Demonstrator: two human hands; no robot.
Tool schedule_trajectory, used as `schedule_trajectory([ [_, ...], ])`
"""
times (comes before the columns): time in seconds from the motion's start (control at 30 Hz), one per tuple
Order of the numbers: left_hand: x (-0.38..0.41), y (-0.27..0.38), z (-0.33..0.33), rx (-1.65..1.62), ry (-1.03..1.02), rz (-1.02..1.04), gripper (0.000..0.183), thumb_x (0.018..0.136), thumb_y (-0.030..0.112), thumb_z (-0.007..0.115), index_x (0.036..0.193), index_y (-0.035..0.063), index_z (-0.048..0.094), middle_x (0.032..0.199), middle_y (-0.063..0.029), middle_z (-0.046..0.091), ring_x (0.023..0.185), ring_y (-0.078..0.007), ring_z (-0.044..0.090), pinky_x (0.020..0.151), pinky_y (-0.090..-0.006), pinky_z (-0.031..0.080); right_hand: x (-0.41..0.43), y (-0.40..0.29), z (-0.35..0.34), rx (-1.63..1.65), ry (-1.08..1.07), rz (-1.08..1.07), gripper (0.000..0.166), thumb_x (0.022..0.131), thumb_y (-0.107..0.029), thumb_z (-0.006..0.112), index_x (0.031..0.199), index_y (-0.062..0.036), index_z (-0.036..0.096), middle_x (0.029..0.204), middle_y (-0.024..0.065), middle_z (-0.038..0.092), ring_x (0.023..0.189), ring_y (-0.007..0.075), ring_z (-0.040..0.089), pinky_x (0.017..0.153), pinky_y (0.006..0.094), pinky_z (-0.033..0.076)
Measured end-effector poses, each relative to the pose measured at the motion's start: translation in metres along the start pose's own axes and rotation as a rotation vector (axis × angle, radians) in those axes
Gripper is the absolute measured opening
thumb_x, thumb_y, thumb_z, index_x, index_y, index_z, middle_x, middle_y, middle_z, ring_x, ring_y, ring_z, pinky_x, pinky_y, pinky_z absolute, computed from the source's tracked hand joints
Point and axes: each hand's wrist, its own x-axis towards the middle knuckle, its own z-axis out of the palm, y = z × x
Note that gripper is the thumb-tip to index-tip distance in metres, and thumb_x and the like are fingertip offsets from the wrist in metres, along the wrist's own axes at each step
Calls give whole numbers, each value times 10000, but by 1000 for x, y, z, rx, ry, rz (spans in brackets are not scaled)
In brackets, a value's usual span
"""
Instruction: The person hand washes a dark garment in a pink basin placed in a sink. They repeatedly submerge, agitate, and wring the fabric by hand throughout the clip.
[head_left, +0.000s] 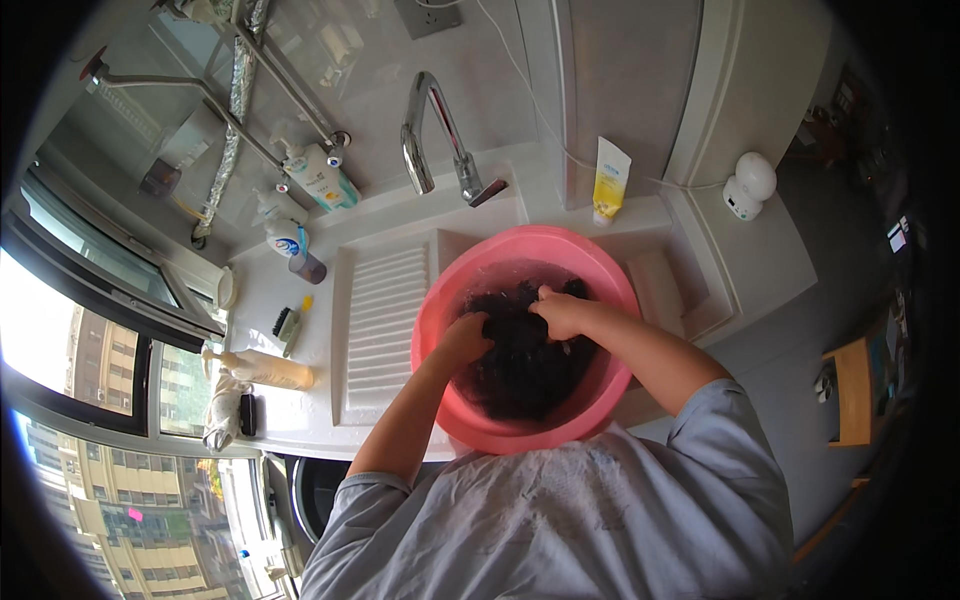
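A pink plastic basin (427, 322) rests over the laundry sink in front of me. Inside it lies a soaked black cloth item (525, 375), in water. My left hand (469, 337) grips the cloth near the basin's left side, its fingertips hidden in the dark fabric. With bent fingers, my right hand (559, 311) holds the cloth at the upper right. The chrome faucet (442, 135) stands behind the basin, its spout turned to the left of it.
Left of the basin is a ribbed washboard (386, 322). Pump bottles (322, 180), a scrub brush (287, 330) and an amber pump bottle (270, 371) occupy the left counter. A yellow-white tube (611, 184) and a small white camera (750, 184) stand at the right.
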Motion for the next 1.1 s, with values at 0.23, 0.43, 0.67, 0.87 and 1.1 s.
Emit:
schedule_trajectory([
  [0.23,-10,16,-20,252,-190,-62,333,673,171,714,939,37,565,870,-162,614,875,-292,594,755,-390,467,-22,-7,-19,-62,62,-29,400,610,-130,749,962,-66,571,940,123,599,927,318,590,759,418,475],
  [0.43,-17,40,-67,-851,-34,-110,226,743,-23,629,907,57,497,807,-24,558,841,-153,560,705,-277,446,-54,-12,-60,484,456,-332,290,638,-40,659,851,-48,461,833,78,512,795,208,521,709,324,416],
  [0.67,-24,118,-111,-1325,146,120,384,733,-1,671,1068,67,495,1027,-27,543,1005,-150,521,890,-292,410,-72,-63,-102,1076,560,-548,265,694,23,604,848,-82,416,861,-11,424,832,88,437,768,236,375],
  [0.87,-5,56,-28,-676,8,-60,341,731,66,688,1054,22,585,950,-42,615,887,-160,577,802,-310,456,-30,-55,-40,533,578,-438,422,738,-49,681,1104,-19,472,1127,113,519,1068,216,520,912,337,428],
  [1.1,-21,119,-94,-1003,220,-34,306,768,50,666,1057,6,578,964,-55,611,892,-158,580,794,-299,463,-34,-22,-30,478,384,-314,971,633,-242,808,1379,-31,224,1315,194,421,1237,324,411,1031,406,330],
])
